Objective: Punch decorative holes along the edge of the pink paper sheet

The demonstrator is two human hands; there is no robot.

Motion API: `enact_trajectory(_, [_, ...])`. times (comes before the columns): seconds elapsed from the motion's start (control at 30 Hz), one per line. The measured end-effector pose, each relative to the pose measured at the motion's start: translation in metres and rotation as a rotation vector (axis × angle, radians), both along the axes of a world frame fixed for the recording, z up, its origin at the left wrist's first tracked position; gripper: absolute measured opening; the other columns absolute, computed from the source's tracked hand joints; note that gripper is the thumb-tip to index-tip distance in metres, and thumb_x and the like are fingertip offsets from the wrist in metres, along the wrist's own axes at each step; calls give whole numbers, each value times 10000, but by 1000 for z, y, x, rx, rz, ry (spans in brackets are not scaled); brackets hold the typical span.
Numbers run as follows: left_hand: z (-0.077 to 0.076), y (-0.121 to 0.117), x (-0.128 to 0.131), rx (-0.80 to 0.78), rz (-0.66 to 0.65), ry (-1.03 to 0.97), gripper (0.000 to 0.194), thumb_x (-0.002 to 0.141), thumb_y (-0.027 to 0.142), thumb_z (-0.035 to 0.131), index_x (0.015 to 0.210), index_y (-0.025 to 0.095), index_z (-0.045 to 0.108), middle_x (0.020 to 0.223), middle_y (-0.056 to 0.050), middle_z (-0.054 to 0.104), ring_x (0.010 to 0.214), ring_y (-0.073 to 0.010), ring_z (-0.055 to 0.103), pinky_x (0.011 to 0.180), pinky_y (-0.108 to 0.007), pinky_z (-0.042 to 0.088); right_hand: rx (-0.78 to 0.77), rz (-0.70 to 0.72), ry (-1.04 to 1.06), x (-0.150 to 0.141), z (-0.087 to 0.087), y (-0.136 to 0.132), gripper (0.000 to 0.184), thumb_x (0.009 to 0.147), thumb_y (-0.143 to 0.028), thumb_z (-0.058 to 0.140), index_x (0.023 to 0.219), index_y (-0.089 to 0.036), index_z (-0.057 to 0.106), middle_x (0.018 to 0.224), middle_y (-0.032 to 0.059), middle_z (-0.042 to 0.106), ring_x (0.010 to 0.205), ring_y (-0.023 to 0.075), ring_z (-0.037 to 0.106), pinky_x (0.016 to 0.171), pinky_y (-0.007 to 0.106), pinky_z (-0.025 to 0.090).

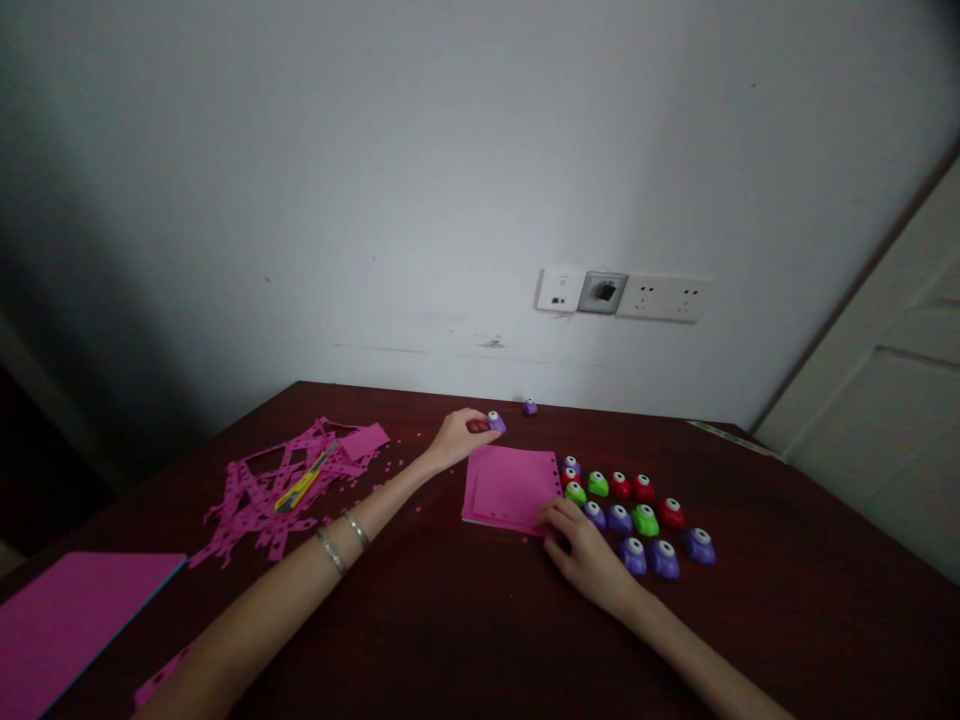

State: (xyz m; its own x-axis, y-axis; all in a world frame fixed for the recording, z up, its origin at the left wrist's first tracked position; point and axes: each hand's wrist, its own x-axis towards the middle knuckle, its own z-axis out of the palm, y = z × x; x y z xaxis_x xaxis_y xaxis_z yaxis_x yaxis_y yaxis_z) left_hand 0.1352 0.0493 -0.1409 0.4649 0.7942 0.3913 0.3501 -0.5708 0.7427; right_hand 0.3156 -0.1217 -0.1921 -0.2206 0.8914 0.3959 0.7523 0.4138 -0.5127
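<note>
A purple craft punch (496, 423) with a white-and-black button on top is pinched between the thumb and fingers of my left hand (459, 438), beyond the paper's far left corner. Two bracelets circle that wrist. Below it lies a stack of pink paper (516, 487), with a row of small dark holes along the right edge. My right hand (579, 548) rests with bent fingertips on the stack's near right corner; its thumb stays apart from the fingers. Just to its right stand several craft punches in purple, green (645, 520) and red (672, 513).
Another purple punch (530, 406) stands near the wall. Punched pink paper scraps (247, 490) pile up at the left, with a yellow utility knife (301, 488) on them. A large pink sheet stack (75, 620) lies front left. Wall sockets (660, 297) sit above the dark table (465, 620).
</note>
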Motion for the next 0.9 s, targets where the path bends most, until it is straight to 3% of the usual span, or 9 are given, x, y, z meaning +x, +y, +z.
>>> enact_trajectory(0.1, [4,-34,-10,14,-86,65,265,671,338,657,860,152,652,869,-59,645,768,-157,566,696,-276,424,7,-4,-20,0,0,0,245,728,-22,412,847,-190,546,895,51,530,857,179,499,791,336,428])
enact_trajectory(0.23, [7,-58,-19,95,-177,150,258,667,345,677,860,176,650,880,-54,642,814,-172,557,745,-298,416,10,-4,-26,0,-2,-2,246,744,-28,399,857,-192,543,926,56,540,886,179,505,816,338,425])
enact_trajectory(0.43, [1,-66,-18,161,-224,170,227,683,348,664,833,179,639,847,-40,631,817,-161,544,770,-295,412,51,-69,64,-1,2,-3,177,823,-146,408,934,-181,542,931,63,580,874,178,545,798,319,435])
enact_trajectory(0.57, [-1,-69,-15,189,-227,197,236,668,340,671,836,178,633,846,-35,615,821,-162,536,781,-301,410,-7,-205,123,-8,25,-1,201,853,-327,441,866,-174,571,732,33,615,640,156,561,597,264,433])
enact_trajectory(0.7, [-2,-73,-14,171,-250,224,228,672,317,659,858,187,634,854,-32,608,809,-162,532,748,-290,418,-91,-250,-41,-21,46,5,354,823,-488,461,699,-184,594,631,37,625,569,165,564,522,259,383])
enact_trajectory(0.9, [-6,-74,-11,253,-260,211,226,646,265,676,851,178,637,849,-37,591,824,-172,512,754,-295,417,-90,-385,-264,-33,51,14,498,819,-571,405,594,-176,609,563,78,628,525,182,573,478,257,331])
